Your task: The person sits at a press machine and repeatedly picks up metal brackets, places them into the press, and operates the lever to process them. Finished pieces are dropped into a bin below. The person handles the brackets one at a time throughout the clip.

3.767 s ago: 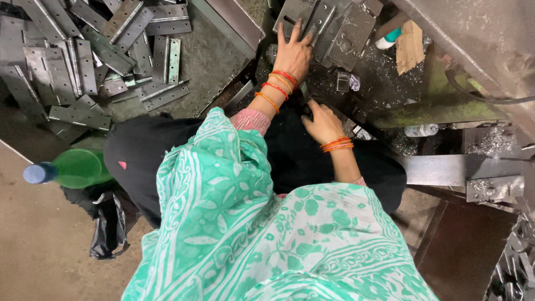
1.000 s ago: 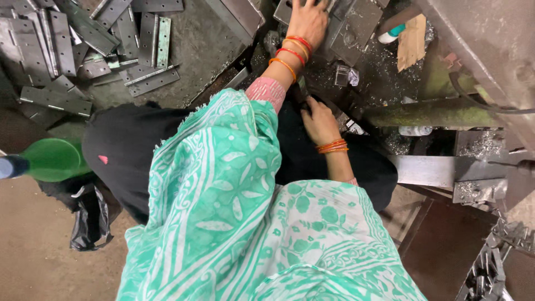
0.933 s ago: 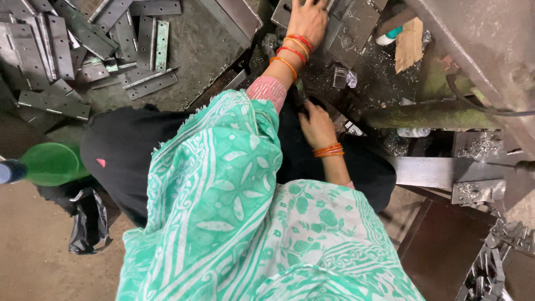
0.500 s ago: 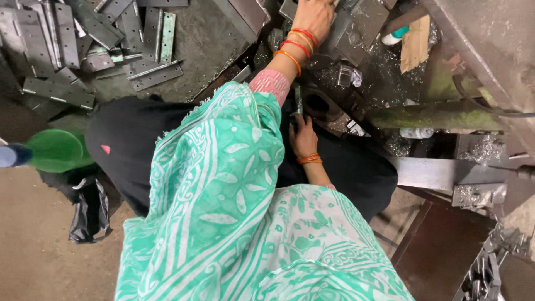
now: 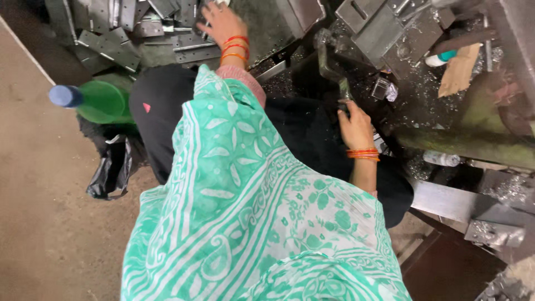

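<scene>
Head view: the left hand (image 5: 223, 23) has swung away from the machine bed to the pile of plates (image 5: 120, 42) on the floor at upper left. Its fingers are spread and rest on a plate (image 5: 192, 47) at the near edge of the pile; whether they grip it cannot be told. The right hand (image 5: 354, 120), earlier loose near the lap, is now up at the machine, fingers closed around the lower end of the lever (image 5: 330, 61). The green bottle (image 5: 95, 100) lies on the floor, just beside the black cloth (image 5: 161, 111).
</scene>
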The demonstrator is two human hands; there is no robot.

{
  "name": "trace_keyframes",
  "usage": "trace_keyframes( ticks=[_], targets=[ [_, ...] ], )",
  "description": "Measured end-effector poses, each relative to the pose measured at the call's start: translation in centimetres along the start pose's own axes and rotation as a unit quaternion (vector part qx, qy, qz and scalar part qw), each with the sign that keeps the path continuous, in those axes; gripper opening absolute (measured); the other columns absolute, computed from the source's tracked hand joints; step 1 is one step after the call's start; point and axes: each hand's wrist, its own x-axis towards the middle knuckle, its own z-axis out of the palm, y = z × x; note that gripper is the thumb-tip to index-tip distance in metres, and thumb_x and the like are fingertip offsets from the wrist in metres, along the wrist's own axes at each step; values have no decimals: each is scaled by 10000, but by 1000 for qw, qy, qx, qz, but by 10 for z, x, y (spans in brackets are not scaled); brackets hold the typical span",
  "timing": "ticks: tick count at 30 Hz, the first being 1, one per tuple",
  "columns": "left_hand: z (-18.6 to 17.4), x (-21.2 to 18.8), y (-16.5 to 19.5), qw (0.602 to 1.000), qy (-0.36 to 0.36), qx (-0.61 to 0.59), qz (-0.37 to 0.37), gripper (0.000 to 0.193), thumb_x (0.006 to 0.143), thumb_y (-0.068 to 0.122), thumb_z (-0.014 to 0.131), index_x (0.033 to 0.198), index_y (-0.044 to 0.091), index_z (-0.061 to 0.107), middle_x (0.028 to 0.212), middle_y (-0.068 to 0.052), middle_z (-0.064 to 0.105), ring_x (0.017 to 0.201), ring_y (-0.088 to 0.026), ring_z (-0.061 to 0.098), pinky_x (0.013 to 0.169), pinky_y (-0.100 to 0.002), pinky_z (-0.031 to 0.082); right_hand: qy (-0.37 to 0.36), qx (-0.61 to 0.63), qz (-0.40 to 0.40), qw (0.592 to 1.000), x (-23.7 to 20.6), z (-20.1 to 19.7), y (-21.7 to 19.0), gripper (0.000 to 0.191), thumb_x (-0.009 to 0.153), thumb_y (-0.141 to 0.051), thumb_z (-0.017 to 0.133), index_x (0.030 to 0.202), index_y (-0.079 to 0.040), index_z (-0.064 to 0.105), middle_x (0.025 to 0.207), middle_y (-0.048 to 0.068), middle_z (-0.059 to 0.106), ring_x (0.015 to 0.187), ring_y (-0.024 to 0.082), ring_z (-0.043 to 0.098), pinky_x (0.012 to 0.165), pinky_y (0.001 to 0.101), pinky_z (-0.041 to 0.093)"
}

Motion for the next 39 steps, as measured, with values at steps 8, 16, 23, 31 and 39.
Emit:
trace_keyframes(
  ticks=[8,16,23,31,39],
  targets=[
    [32,-8,1,997,-35,9,64,261,948,191,573,1193,183,663,1276,-95,519,1187,-335,504,1090,-685,326,13,13,-17,1000,-1,10,9,329,985,-235,615,1276,-86,655,1178,252,690,1127,443,641,957,491,503],
    [39,-47,27,972,-126,-105,168,607,738,68,747,1316,158,584,1233,-135,523,1119,-373,551,857,-462,536,15,-10,-11,1000,-1,9,0,327,984,-241,615,1283,-111,648,1153,254,688,1100,449,642,932,509,504],
    [34,-40,21,985,-42,-133,105,559,696,133,774,1223,145,589,1272,-102,534,1163,-356,567,837,-513,544,12,-14,14,1000,-4,11,-6,341,976,-268,605,1288,-135,639,1149,240,683,1075,452,639,894,522,504],
    [35,-34,12,974,-166,-152,27,654,722,148,767,1336,214,553,1279,-120,527,1206,-381,545,948,-554,504,-6,-25,52,998,-3,14,-9,342,969,-301,600,1289,-186,637,1132,228,682,1063,456,641,878,552,512],
    [38,-26,10,949,-204,-239,30,799,676,296,868,1388,201,515,1367,-195,448,1175,-423,543,960,-578,476,4,-14,55,998,-2,24,-5,329,964,-298,601,1265,-173,647,1152,230,683,1060,462,643,863,560,519]
  ],
)
